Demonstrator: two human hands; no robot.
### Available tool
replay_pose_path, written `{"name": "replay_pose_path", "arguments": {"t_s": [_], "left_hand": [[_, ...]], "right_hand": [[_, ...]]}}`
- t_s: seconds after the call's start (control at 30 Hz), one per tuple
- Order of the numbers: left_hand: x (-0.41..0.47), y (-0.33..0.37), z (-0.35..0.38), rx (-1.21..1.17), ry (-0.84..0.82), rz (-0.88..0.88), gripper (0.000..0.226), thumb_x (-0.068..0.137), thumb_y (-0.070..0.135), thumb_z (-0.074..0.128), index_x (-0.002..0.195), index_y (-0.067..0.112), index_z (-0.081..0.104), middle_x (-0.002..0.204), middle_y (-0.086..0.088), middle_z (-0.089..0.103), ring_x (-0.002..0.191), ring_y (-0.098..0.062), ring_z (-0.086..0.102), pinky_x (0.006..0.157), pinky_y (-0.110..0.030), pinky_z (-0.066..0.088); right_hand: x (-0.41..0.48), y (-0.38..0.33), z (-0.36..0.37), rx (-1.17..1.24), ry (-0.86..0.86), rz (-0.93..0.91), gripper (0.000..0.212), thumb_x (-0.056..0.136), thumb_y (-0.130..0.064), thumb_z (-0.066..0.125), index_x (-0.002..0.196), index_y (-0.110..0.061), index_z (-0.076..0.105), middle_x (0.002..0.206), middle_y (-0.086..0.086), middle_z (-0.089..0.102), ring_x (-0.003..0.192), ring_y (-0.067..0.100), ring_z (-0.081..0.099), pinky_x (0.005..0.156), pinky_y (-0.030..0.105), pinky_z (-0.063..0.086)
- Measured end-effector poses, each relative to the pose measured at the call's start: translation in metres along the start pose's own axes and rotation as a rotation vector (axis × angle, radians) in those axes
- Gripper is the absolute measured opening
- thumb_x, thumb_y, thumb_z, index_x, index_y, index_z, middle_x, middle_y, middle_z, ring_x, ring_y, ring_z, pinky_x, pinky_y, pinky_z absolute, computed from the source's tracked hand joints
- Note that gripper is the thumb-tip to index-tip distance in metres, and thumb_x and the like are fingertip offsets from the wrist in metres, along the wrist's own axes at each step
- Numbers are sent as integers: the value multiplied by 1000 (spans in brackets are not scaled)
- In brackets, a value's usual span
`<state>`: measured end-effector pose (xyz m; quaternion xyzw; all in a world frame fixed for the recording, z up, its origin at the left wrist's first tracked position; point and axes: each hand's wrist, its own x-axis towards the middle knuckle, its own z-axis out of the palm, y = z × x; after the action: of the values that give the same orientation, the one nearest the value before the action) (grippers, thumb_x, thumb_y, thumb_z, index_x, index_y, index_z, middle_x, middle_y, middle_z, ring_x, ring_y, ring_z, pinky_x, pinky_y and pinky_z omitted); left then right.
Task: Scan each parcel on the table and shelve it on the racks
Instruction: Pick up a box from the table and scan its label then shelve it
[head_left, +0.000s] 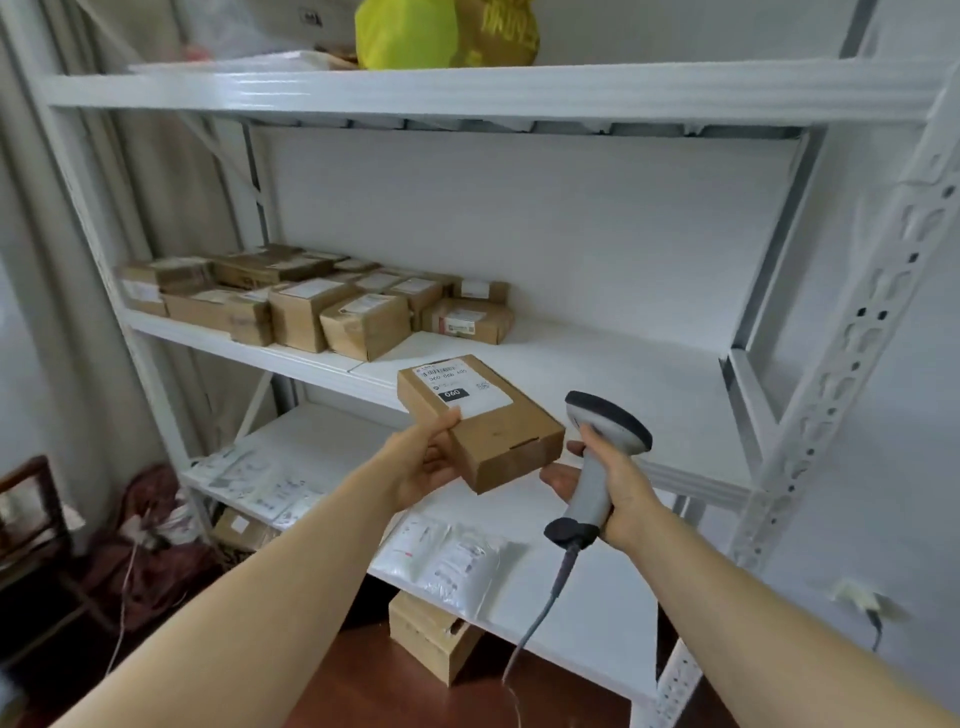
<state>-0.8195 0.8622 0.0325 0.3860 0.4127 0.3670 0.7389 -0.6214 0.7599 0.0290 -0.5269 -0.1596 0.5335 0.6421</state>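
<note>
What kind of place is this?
Probably a small parcel storeroom: white metal racks hold labelled brown cardboard boxes, and the right hand grips a grey handheld barcode scanner.

The bare left arm (260, 577) and right arm (753, 597) reach from the lower corners toward mid-frame, the left hand (422, 463) gripping a flat brown cardboard parcel (511, 439), thumb on top, while the right hand (621, 491) curls round a grey handheld barcode scanner (605, 415).

Brown boxes (317, 301) fill the left of the middle shelf (597, 374); its right side is bare.
</note>
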Motion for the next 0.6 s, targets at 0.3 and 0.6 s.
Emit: {"name": "replay_pose_path", "arguments": {"t_s": [0.3, 0.6], "left_hand": [[162, 74, 22, 8, 137, -5, 59, 78, 41, 77, 121, 8, 55, 82, -7, 67, 67, -15, 61, 54, -23, 53], [290, 124, 39, 23, 184, -82, 52, 81, 40, 74, 120, 10, 55, 95, -10, 67, 78, -16, 64, 55, -21, 55]], "right_hand": [[165, -65, 61, -29, -17, -70, 39, 82, -32, 75, 109, -6, 63, 88, 21, 73, 81, 29, 72, 66, 33, 55], [292, -111, 101, -80, -15, -29, 45, 78, -32, 79, 111, -6, 64, 84, 19, 73, 79, 31, 72, 60, 30, 54]]}}
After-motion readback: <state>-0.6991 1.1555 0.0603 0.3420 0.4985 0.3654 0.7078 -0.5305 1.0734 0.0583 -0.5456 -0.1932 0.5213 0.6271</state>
